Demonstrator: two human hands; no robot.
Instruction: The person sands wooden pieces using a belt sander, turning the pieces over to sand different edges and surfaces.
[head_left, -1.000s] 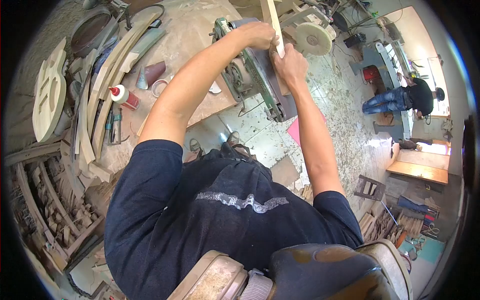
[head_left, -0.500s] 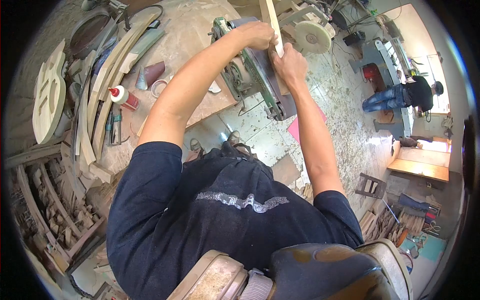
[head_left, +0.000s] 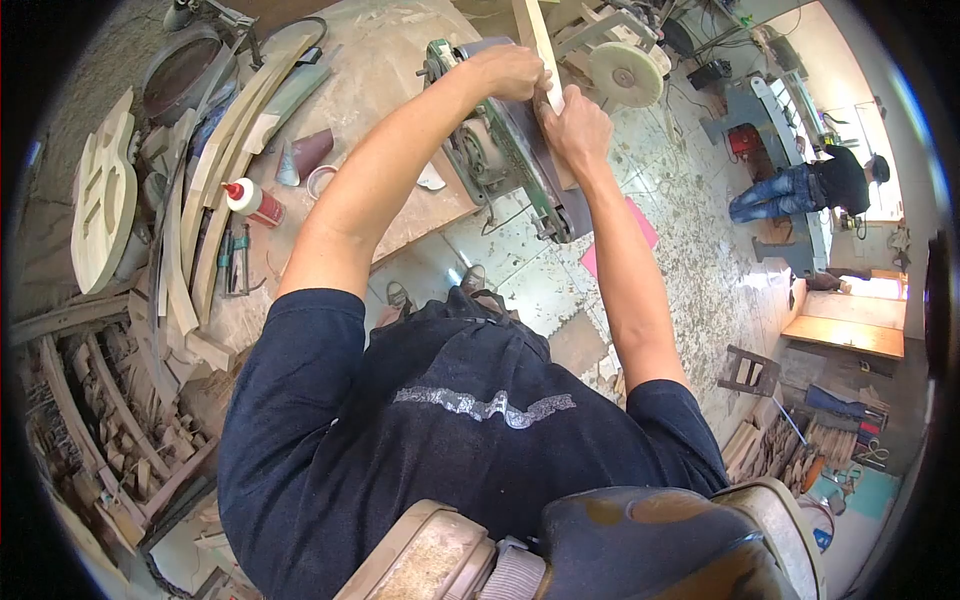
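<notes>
A pale wooden strip point(head_left: 537, 40) runs between my hands, over the far side of a green belt sander point(head_left: 530, 165). My left hand point(head_left: 510, 73) is closed on the strip from the left, above the sander's belt. Closed on the strip's near end is my right hand point(head_left: 580, 127), on the right side of the sander. Where the strip meets the belt is hidden behind my hands.
A workbench point(head_left: 410, 215) on the left bears a red-capped glue bottle point(head_left: 256, 202), clamps point(head_left: 233, 262) and curved wood strips. A round sanding disc point(head_left: 625, 75) stands beyond my right hand. Another person point(head_left: 845, 182) works at a machine on the right. Wood scraps point(head_left: 150, 440) lie lower left.
The strip's far end has shifted slightly left, and my hands have moved very little with it. The surroundings have shifted slightly in view. The other person has changed posture a little.
</notes>
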